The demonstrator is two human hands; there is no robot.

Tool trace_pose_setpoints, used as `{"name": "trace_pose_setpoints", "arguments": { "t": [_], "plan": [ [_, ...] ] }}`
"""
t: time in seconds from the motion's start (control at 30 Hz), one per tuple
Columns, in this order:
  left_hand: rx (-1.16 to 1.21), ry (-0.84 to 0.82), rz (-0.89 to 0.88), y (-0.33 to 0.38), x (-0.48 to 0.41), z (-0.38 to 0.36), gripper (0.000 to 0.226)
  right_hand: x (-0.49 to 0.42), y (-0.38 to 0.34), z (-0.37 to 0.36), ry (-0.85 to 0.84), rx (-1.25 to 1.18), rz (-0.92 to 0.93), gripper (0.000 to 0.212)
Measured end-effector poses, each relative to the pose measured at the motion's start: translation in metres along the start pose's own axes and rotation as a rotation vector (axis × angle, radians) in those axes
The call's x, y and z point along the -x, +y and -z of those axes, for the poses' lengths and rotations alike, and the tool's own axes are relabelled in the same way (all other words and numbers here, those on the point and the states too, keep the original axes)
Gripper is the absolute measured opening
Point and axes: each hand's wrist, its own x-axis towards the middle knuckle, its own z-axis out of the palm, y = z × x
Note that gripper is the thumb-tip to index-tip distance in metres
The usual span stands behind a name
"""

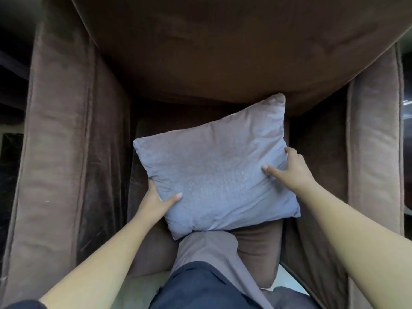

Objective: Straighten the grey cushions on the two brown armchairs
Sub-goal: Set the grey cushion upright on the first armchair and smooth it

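A square grey cushion (214,170) sits tilted in the middle of a brown armchair (200,52), one corner up against the backrest. My left hand (157,202) grips its lower left edge, thumb on the front face and fingers behind. My right hand (289,170) holds its right edge, thumb pressed into the fabric and fingers wrapped around the side. The cushion's bottom corner rests over my knee (205,248), which is up on the seat. Only one armchair is in view.
Padded brown armrests stand at the left (55,141) and right (374,141) of the seat. The brown seat cushion (258,253) shows below the grey cushion. A strip of pale floor (287,279) lies at the lower right.
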Motion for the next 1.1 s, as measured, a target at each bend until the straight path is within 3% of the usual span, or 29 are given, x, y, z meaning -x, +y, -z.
{"name": "trace_pose_setpoints", "arguments": {
  "t": [0.03, 0.13, 0.2, 0.4, 0.53, 0.63, 0.7, 0.83, 1.1],
  "plan": [
    [0.060, 0.012, 0.023, -0.005, -0.001, -0.004, 0.097, -0.004, 0.004, 0.001, -0.001, -0.021, -0.007, 0.105],
    [0.232, 0.035, 0.060, -0.002, 0.004, -0.013, 0.040, -0.013, 0.010, 0.003, -0.023, -0.085, -0.033, 0.100],
    [0.317, 0.016, 0.088, -0.001, 0.005, -0.014, 0.031, -0.017, 0.010, 0.005, -0.054, -0.164, -0.051, 0.099],
    [0.481, -0.013, 0.081, 0.013, 0.006, -0.005, 0.052, -0.006, 0.007, -0.003, -0.028, -0.392, -0.089, 0.093],
    [0.466, -0.016, 0.015, 0.029, 0.008, 0.004, 0.058, 0.011, 0.002, 0.000, 0.006, -0.445, -0.033, 0.049],
    [0.417, 0.021, -0.060, 0.050, 0.010, 0.018, 0.055, 0.024, -0.002, 0.005, 0.042, -0.492, -0.073, 0.054],
    [0.382, 0.057, -0.119, 0.064, 0.012, 0.028, 0.056, 0.032, -0.005, 0.010, 0.056, -0.542, -0.069, 0.045],
    [0.322, 0.128, -0.216, 0.091, 0.012, 0.051, 0.075, 0.038, -0.015, 0.022, 0.085, -0.612, -0.024, 0.040],
    [0.275, 0.209, -0.352, 0.125, -0.003, 0.076, 0.086, 0.026, -0.034, 0.041, 0.178, -0.743, 0.077, 0.041]
  ]
}}
